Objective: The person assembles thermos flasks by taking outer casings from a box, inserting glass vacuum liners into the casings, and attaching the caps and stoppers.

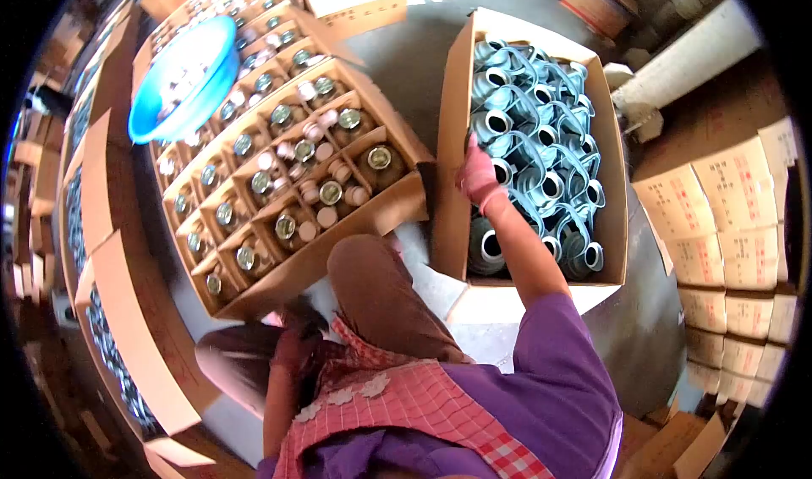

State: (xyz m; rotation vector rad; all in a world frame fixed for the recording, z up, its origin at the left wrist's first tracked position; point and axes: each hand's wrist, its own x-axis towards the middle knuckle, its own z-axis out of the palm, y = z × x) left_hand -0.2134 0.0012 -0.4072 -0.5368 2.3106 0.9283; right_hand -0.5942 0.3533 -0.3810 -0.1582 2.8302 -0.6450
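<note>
My right hand (479,176), in a pink glove, reaches into a tall carton (454,153) along its left wall. One finger stretches forward beside the teal pieces (541,136), which have round mouths and curved handles. The hand lies next to them; whether it touches one is unclear. My left hand (296,348) rests low by my lap, in shadow, with its fingers hidden. To the left stands a divided carton (313,263) holding glass jars (285,225) in its cells, with pale pink round caps (326,217) scattered among them.
A blue basin (222,52) with small pale pieces sits on the divided cartons. More open cartons (139,310) line the left side. Stacked printed boxes (710,225) stand at the right. A white post (689,60) lies behind the teal pieces' carton. My knee (368,267) is between the two cartons.
</note>
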